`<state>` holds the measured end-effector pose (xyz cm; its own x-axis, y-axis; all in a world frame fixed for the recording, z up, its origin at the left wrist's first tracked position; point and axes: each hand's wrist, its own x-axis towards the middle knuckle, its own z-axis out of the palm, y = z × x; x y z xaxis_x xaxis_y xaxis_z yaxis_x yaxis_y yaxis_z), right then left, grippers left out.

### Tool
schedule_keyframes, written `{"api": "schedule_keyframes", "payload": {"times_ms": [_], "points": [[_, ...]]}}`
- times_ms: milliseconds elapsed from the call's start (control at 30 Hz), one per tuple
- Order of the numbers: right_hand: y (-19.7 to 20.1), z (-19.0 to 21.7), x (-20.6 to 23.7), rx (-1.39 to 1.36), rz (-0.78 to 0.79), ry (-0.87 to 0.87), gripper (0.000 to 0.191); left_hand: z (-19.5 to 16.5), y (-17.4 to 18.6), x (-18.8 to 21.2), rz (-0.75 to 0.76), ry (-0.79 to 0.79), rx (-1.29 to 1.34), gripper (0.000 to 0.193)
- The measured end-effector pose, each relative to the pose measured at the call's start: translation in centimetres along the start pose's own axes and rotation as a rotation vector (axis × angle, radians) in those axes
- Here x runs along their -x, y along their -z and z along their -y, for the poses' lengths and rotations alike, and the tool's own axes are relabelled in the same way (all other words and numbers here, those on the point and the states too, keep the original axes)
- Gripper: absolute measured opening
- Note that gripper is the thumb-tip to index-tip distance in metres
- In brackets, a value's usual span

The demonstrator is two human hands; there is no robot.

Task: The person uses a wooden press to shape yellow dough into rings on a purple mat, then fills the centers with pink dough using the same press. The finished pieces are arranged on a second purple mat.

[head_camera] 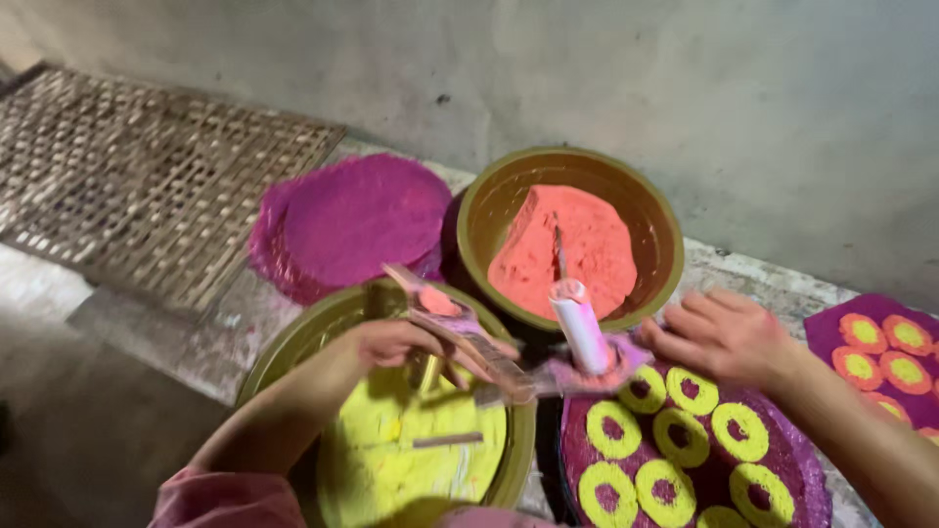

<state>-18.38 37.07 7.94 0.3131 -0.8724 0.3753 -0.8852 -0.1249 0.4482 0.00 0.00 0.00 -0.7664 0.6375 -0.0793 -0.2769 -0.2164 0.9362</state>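
Observation:
My left hand (386, 350) grips a flat pink-stained scraper (460, 330) that carries a dab of orange-pink paste, held over a bowl of yellow paste (411, 440). My right hand (719, 337) hovers with fingers spread, holding nothing, above a round purple disc (782, 460) dotted with several yellow rings. A white cylindrical mould (580, 328) on a purple-stained base stands between my hands. Behind it sits an olive bowl (489, 200) of orange-pink paste with a thin stick stuck in it.
A stack of magenta discs (352, 220) lies at the back left beside a woven bamboo tray (147, 176). A purple sheet with orange-and-yellow rings (885, 357) lies at the right edge. A grey wall rises behind the stone ledge.

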Motion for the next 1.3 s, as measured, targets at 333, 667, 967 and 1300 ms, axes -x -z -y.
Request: {"api": "schedule_keyframes", "payload": {"times_ms": [333, 667, 967, 1300], "points": [[-20.3, -9.9, -11.0, -0.356, -0.160, -1.084, 0.048, 0.7, 14.6, -12.9, -1.011, -0.362, -0.282, 0.022], [-29.8, -11.3, -12.1, -0.184, 0.741, -1.151, 0.026, -2.4, 19.8, -14.5, -1.447, -0.449, -0.673, 0.038], [-31.0, -12.7, -20.5, -0.068, 0.867, -0.807, 0.019, -1.1, 23.2, -13.8, -1.430, -0.527, -0.652, 0.044], [-31.3, -9.6, -25.0, -0.197, 1.017, -0.487, 0.023, -1.5, 21.7, -10.9, -1.490, -0.488, -0.610, 0.057]]}}
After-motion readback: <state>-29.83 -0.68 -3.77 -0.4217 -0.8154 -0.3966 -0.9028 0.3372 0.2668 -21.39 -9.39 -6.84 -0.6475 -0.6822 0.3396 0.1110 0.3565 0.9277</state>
